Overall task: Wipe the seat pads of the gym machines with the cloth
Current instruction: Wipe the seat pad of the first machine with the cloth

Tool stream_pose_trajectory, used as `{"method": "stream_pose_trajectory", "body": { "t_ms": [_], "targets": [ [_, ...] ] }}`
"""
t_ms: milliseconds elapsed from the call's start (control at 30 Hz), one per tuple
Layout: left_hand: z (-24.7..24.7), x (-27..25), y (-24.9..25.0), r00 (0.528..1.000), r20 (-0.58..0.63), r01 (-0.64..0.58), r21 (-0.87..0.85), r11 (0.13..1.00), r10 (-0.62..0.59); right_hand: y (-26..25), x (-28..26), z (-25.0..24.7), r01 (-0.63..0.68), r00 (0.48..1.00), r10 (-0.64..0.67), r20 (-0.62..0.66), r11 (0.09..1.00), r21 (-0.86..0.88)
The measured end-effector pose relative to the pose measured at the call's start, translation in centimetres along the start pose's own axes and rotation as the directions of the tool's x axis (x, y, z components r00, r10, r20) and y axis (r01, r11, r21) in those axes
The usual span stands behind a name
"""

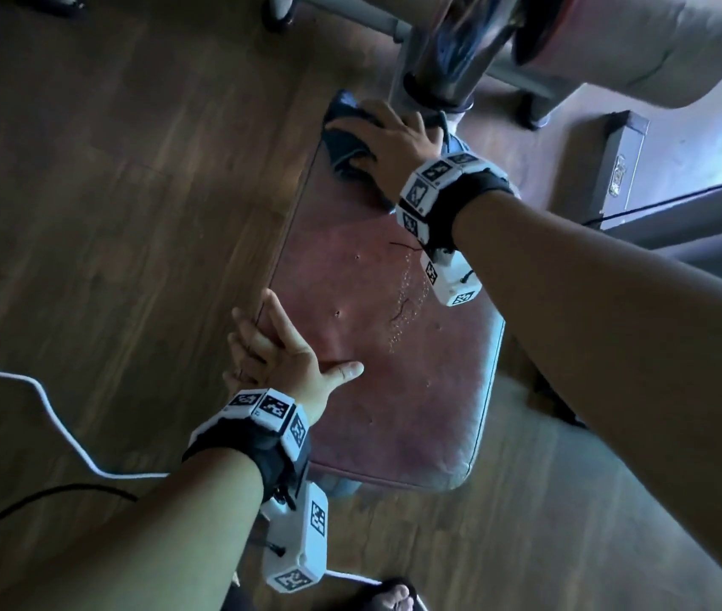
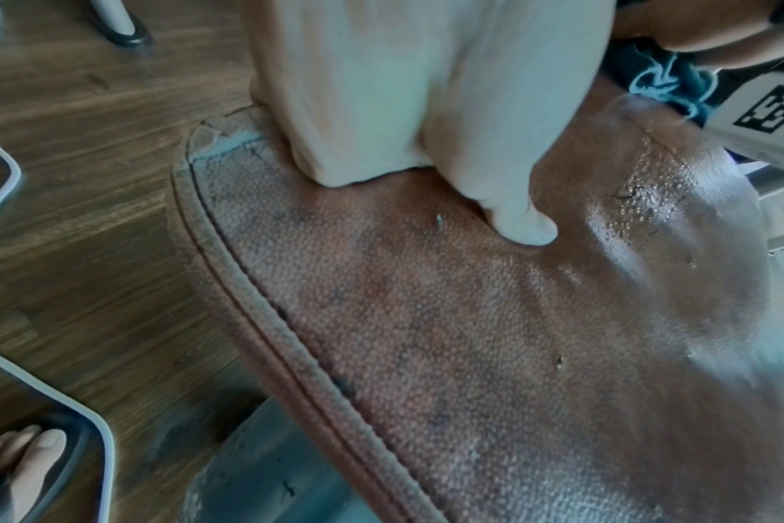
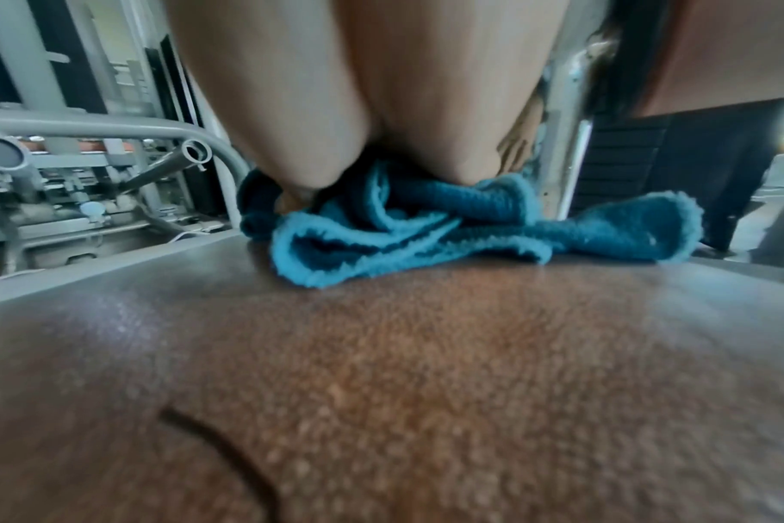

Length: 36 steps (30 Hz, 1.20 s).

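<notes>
A worn reddish-brown seat pad [image 1: 394, 346] lies in the middle of the head view, with droplets [image 1: 403, 310] and small cracks on it. My left hand [image 1: 293, 350] holds the pad's left edge: the fingers curl over the rim and the thumb [image 2: 524, 226] lies on top. At the pad's far end my right hand [image 1: 394, 134] presses down on a bunched blue cloth [image 1: 341, 138]. In the right wrist view the cloth [image 3: 426, 226] is crumpled under my hand [image 3: 359, 88] on the pad [image 3: 381, 371]. The fingertips there are hidden by the cloth.
A chrome machine post [image 1: 443, 50] rises just beyond the cloth, with another pale pad [image 1: 641, 50] at the upper right. A grey metal box [image 1: 619, 165] stands on the right. A white cable [image 1: 63, 416] and a black cable [image 1: 41, 496] lie on the wooden floor at the left. My sandalled foot [image 1: 390, 595] shows below.
</notes>
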<state>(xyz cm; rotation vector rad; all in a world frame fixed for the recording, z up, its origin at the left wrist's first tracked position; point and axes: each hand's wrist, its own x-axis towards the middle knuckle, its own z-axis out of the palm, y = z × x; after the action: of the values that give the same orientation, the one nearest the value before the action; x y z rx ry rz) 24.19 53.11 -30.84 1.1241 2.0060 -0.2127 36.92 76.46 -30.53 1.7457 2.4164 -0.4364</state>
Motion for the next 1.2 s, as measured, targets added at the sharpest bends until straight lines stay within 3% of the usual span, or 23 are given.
{"method": "stream_pose_trajectory", "body": {
  "t_ms": [167, 433, 667, 833, 1000, 1200],
  "targets": [
    [0.1, -0.1, -0.1, 0.999, -0.031, -0.013, 0.036, 0.999, 0.014, 4.0, -1.7, -0.9, -0.258, 0.966, 0.259, 0.002, 0.963, 0.073],
    [0.1, -0.1, 0.0, 0.999, -0.045, -0.003, 0.046, 0.999, 0.005, 8.8, -9.6, 0.5, -0.482, 0.850, 0.517, -0.101, 0.841, 0.244],
    [0.3, -0.2, -0.3, 0.994, -0.099, -0.036, 0.040, 0.999, 0.040, 1.6, -22.8, 6.7, -0.447, 0.835, 0.512, -0.203, 0.845, 0.295],
    [0.3, -0.2, -0.1, 0.995, -0.090, -0.028, 0.022, 0.999, 0.030, -4.5, -29.0, 8.8, -0.326, 0.906, 0.383, -0.183, 0.904, 0.275],
    [0.1, -0.2, -0.1, 0.997, -0.077, -0.027, 0.019, 0.999, 0.028, -5.9, -29.2, 9.1, -0.266, 0.944, 0.298, -0.143, 0.942, 0.205],
    [0.0, -0.4, 0.1, 0.997, -0.075, -0.027, -0.005, 1.000, 0.027, -4.9, -25.1, 7.9, -0.248, 0.951, 0.276, -0.137, 0.950, 0.188]
  ]
}}
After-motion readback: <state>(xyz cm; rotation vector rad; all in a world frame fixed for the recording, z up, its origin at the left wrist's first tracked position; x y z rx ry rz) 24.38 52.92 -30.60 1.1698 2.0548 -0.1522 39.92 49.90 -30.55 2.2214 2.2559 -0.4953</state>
